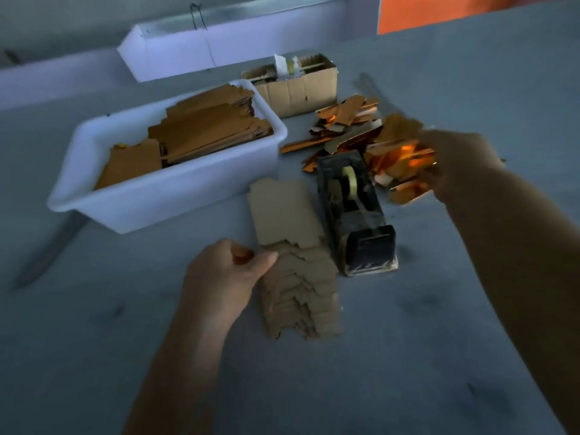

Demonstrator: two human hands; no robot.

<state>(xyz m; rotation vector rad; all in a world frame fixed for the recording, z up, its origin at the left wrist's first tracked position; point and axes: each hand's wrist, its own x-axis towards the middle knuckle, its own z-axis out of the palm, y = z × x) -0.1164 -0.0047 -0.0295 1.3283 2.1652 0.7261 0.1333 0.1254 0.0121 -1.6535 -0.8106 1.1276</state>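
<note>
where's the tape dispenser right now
In the head view the tape dispenser sits on the table just right of centre, beside the fanned stack of cardboard pieces that the left hand holds, with the pile of shiny orange pieces behind it.

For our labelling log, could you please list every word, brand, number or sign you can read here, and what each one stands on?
None: no text can be read in this view.
The tape dispenser, the white tub, the cardboard box, the fanned cardboard blanks and the shiny orange pieces show no legible lettering; the picture is dim and blurred.
</note>
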